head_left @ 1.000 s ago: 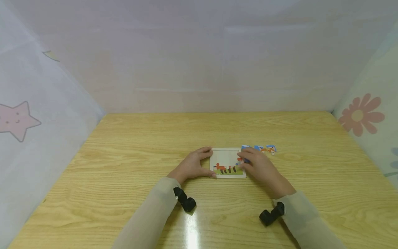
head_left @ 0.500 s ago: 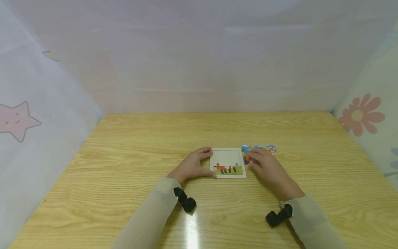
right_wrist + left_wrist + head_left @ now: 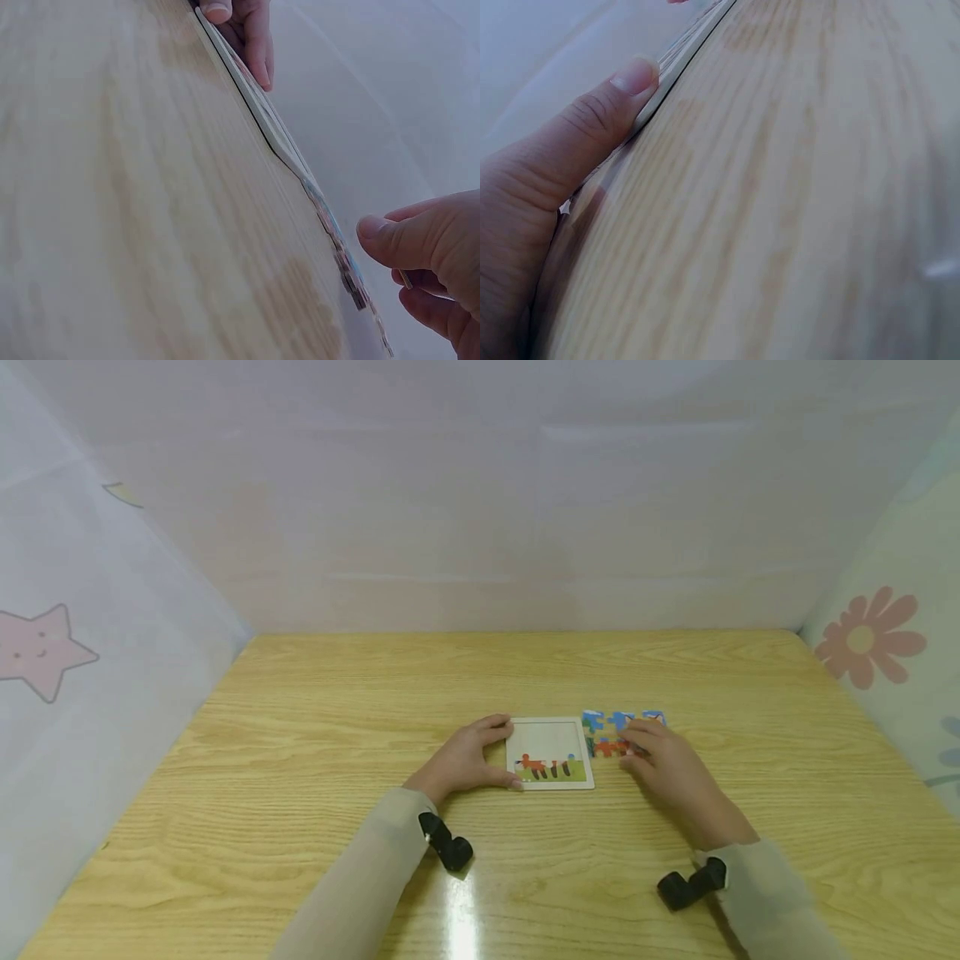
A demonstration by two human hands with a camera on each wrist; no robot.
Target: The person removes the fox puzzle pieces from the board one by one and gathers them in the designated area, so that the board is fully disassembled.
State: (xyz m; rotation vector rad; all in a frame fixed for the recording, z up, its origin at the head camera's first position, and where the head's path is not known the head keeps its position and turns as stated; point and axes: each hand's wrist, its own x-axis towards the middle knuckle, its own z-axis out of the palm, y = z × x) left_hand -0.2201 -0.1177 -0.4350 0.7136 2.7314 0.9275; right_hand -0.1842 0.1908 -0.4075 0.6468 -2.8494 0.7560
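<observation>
I seem to be choosing where a piece belongs in the puzzle tray (image 3: pixel 543 739), just below right of centre on the tabletop (image 3: pixel 360 693), its green bottom row (image 3: pixel 573 771) laid; next likely calls for aligning one above that row. My left hand (image 3: pixel 463 760) grips the tray's left side; my right hand (image 3: pixel 667 766) appears to pinch a thin piece (image 3: pixel 405 278) over the loose pieces (image 3: pixel 604 748). A second ago that hand reached the tray's right edge; the tray hasn't shifted.
</observation>
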